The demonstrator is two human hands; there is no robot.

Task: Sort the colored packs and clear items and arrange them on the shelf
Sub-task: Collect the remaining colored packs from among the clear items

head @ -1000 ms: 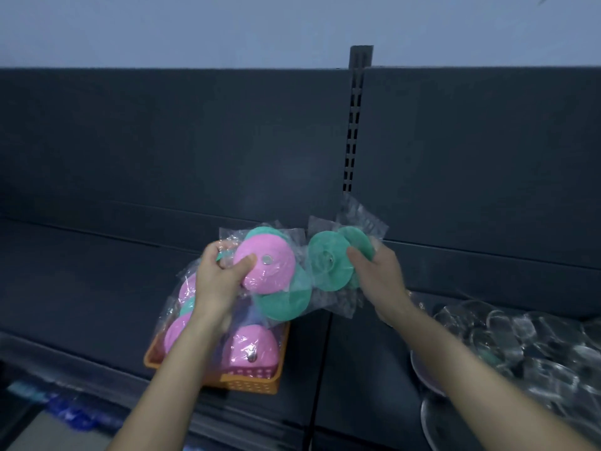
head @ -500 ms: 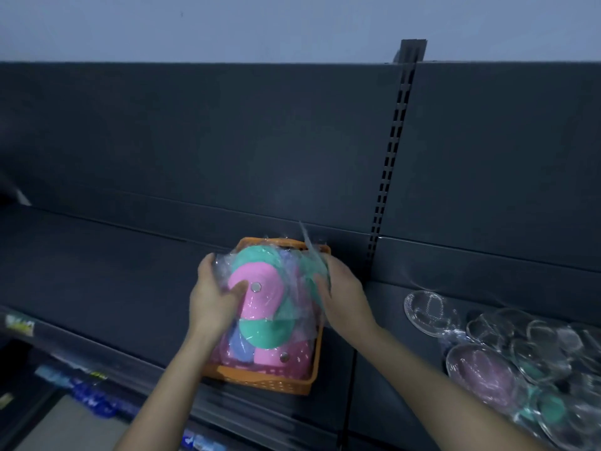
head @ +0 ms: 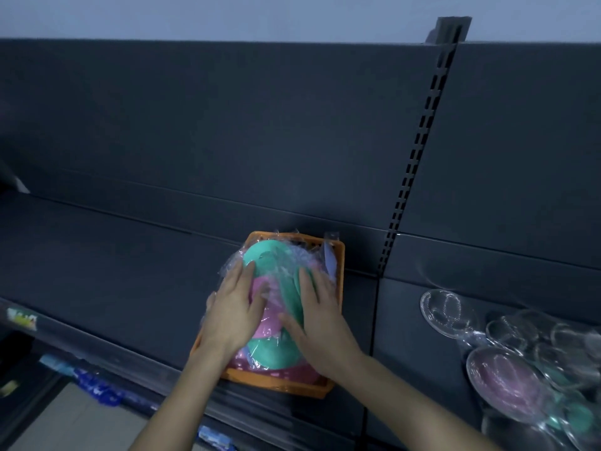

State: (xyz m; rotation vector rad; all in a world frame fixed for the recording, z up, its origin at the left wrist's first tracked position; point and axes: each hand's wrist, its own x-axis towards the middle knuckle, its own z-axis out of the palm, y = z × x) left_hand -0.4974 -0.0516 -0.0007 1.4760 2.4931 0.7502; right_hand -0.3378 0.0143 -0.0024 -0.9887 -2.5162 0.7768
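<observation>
Two hands are working one pile. The left hand [head: 232,315] and right hand [head: 320,315] are both lying flat, fingers straight, palms pressing down on the colored packs [head: 270,262]. Neither is curling round anything.

The packs are sitting heaped in the orange basket [head: 283,384], which is standing on the dark shelf [head: 113,271] just left of the slotted post [head: 416,157]. The heap is bulging above the basket rim: teal at the far end, pink under it, teal again at the near end.

The packs are lying directly under both palms, touching them. The left hand is covering the pink middle, fingertips reaching the far teal piece. The right hand is covering the right side, thumb lying across the middle.

Handling, my read:
- The packs are looking light.
- The pieces inside are looking like stiff plastic, and the wrap is thin, crinkly and slick.
- So the packs are likely sliding on each other and lifting once the pressure is coming off.
- They are not looking fragile.

Pinching a loose bag edge is a weak hold. Gripping a rim through the film, thumb on one face and fingers on the other, is giving better control. For moving the lot, taking the basket by its two long sides is safer.

The clear items [head: 448,309] are lying in a loose pile on the next bay to the right, well apart from both hands. They are looking more brittle, so I'm suggesting a gentler grip there.
</observation>
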